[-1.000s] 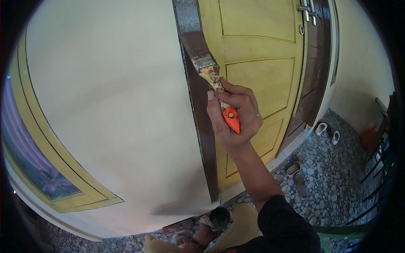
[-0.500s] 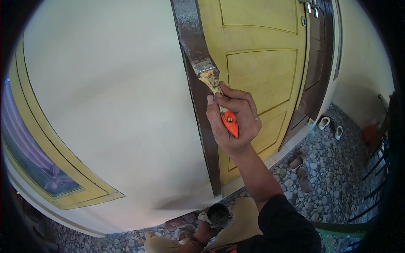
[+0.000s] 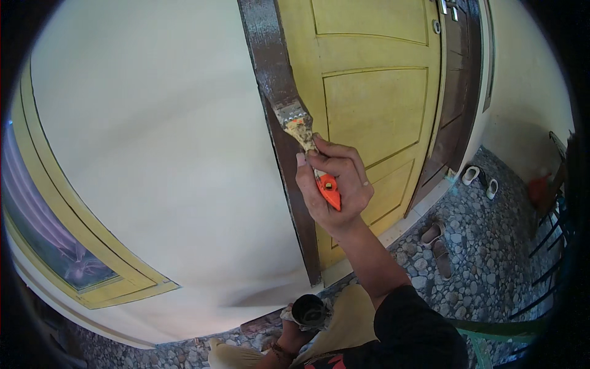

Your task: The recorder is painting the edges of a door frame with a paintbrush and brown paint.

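My right hand (image 3: 338, 178) is closed round the handle of a paintbrush (image 3: 299, 132), which has an orange end and paint smears. The brush's bristle end lies against the dark brown door frame (image 3: 265, 46), beside the yellow door (image 3: 375, 95). Above the brush the brown surface looks glossy and wet. Low in the view, my left hand (image 3: 295, 336) holds a small round pot (image 3: 309, 310) with a dark inside. Its fingers are partly hidden by the pot, whose outside looks smeared whitish.
A cream wall (image 3: 160, 160) fills the left, with a yellow-framed window (image 3: 132, 286). Slippers (image 3: 441, 258) and white shoes (image 3: 471, 175) lie on the pebbled floor (image 3: 473, 234). Green metal railing (image 3: 501, 330) stands at lower right; a brown door (image 3: 453, 104) is beyond the yellow one.
The brush and my right hand have moved a little down along the brown frame. My left hand and the pot have shifted slightly up and left in view; the whole view has shifted slightly.
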The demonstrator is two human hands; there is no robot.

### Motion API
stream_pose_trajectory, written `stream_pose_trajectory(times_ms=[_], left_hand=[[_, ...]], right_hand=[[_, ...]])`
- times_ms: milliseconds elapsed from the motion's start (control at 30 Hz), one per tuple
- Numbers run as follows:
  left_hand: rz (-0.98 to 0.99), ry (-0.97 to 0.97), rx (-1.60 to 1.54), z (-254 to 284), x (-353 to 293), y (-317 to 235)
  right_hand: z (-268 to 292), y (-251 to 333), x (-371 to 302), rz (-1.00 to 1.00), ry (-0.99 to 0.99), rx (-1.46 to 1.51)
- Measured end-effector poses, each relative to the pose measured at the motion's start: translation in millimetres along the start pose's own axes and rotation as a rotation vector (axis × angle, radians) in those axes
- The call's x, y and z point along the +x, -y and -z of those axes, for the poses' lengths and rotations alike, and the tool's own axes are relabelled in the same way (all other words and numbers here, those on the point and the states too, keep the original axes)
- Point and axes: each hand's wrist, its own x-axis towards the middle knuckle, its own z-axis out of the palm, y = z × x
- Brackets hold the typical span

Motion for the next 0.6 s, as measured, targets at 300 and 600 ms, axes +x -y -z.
stream_pose_trajectory(times_ms=[300,600], left_hand=[[-0.114,-0.008,0.291,-10.0,-9.2,-2.4],[0.243,-0.083,-0.468,-20.9,-11.3,-14.1]], right_hand=[[5.0,3.4,-16.1,-0.08,0.002,0.018],[13.8,4.7,-23.5,-0.052,0.045,-0.026]])
